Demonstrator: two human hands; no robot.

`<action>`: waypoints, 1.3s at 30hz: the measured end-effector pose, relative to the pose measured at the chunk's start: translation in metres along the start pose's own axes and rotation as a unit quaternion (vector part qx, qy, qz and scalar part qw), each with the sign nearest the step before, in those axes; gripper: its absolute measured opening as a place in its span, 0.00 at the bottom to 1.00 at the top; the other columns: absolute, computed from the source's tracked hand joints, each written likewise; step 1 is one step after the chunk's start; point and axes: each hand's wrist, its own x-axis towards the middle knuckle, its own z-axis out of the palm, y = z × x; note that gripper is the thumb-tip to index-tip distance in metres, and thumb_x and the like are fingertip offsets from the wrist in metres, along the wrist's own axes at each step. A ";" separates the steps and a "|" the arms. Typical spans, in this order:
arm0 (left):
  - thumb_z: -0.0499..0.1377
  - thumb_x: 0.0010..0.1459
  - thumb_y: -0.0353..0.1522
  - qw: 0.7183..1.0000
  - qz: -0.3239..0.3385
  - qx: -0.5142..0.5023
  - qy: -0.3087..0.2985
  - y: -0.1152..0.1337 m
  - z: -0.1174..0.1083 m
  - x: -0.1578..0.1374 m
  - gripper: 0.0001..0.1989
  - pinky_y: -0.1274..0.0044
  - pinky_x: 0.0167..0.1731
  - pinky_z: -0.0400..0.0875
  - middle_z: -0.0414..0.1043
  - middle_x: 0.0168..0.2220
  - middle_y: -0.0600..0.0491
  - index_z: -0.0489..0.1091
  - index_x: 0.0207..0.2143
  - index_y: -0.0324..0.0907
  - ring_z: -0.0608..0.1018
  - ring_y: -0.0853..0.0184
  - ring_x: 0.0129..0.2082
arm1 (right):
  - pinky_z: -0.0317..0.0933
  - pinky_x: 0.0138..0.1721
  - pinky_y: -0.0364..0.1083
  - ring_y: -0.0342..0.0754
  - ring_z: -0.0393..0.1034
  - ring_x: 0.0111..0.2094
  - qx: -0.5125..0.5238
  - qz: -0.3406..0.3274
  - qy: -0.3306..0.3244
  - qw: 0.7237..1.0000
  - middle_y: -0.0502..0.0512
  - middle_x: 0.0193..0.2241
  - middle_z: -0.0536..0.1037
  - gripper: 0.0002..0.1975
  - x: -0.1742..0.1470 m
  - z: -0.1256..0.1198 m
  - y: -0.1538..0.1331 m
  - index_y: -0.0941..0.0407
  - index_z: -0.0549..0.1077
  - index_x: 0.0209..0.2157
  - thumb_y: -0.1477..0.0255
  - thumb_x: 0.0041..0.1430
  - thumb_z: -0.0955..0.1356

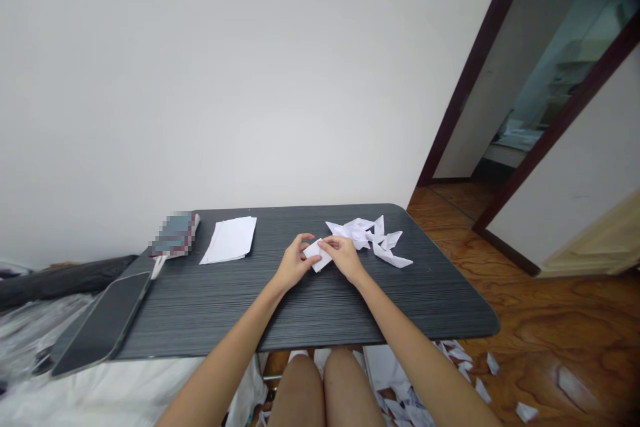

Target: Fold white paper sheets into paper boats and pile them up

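Observation:
Between my two hands is a small folded piece of white paper (320, 257), held just above or against the dark table. My left hand (296, 261) grips its left edge with thumb and fingers. On the other side, my right hand (343, 255) pinches the top right part, its thumb lying on the paper. Right beside my right hand lies a loose group of folded white paper shapes (393, 252), some with pointed wings. The underside of the held paper is hidden.
A stack of white sheets (230, 240) lies left on the dark table (210, 320). Beyond it sit a book (175, 233) and, at the left edge, a tablet-like dark device (103, 323). Folded papers (493, 363) litter the wooden floor. A wall stands behind the table.

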 end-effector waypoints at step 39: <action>0.49 0.54 0.34 0.928 0.155 0.327 -0.088 0.001 -0.030 -0.008 0.12 0.75 0.38 0.62 0.67 0.32 0.49 0.71 0.32 0.41 0.68 0.67 0.34 | 0.54 0.42 0.46 0.45 0.60 0.38 -0.318 -0.185 -0.160 0.916 0.54 0.34 0.66 0.07 -0.017 -0.021 -0.001 0.57 0.70 0.31 0.77 0.50 0.63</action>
